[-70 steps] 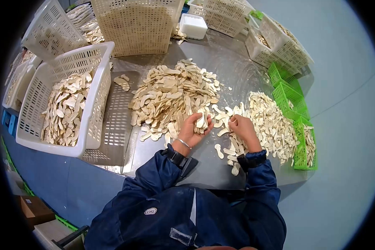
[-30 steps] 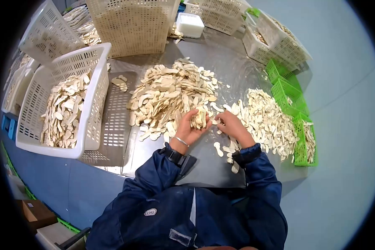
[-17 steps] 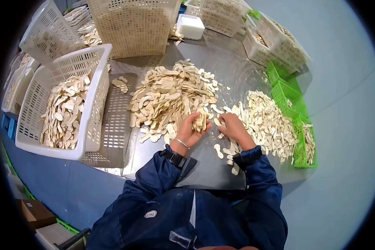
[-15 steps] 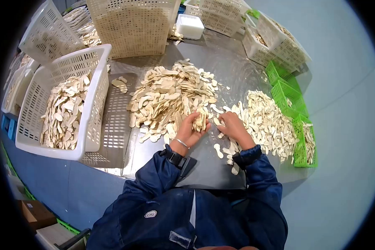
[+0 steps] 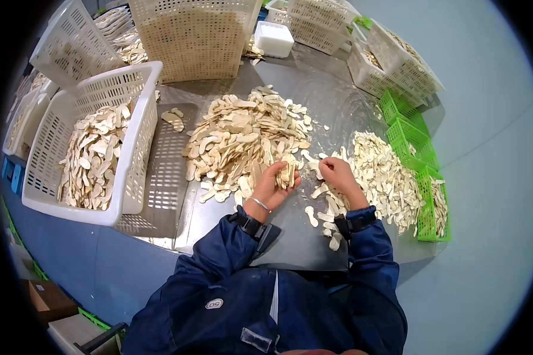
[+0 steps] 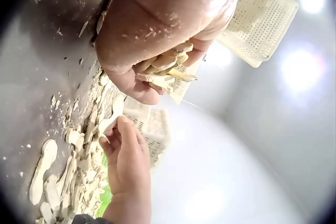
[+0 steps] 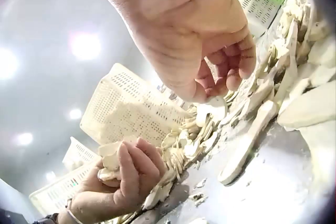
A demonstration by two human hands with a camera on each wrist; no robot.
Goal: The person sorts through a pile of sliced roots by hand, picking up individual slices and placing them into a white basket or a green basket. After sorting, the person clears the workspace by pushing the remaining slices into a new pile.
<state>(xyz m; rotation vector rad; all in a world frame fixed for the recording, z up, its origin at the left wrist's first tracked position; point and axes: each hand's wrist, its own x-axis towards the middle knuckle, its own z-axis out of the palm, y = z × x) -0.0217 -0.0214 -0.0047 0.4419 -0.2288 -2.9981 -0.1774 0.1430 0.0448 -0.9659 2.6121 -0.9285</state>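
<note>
My left hand (image 5: 271,188) holds a small stack of dried mushroom slices (image 5: 286,174), its fingers curled round them. In the left wrist view the ends of this stack (image 6: 167,69) stick out between thumb and fingers. To the right, my right hand (image 5: 341,177) pinches a single pale mushroom slice (image 7: 212,109) at its thumb and fingertips, close over the loose slices. A big heap of slices (image 5: 243,127) lies beyond the left hand. A second, paler heap (image 5: 382,177) spreads to the right of the right hand.
A white basket (image 5: 151,148) part full of slices stands at the left. Small green baskets (image 5: 435,207) line the right table edge. More white crates (image 5: 189,41) and a white tub (image 5: 274,38) stand at the back. Scattered slices (image 5: 311,215) lie on the metal table (image 5: 290,242).
My right hand has moved from beside the left hand a little to the right and away from the body. The left hand keeps its stack and has hardly moved.
</note>
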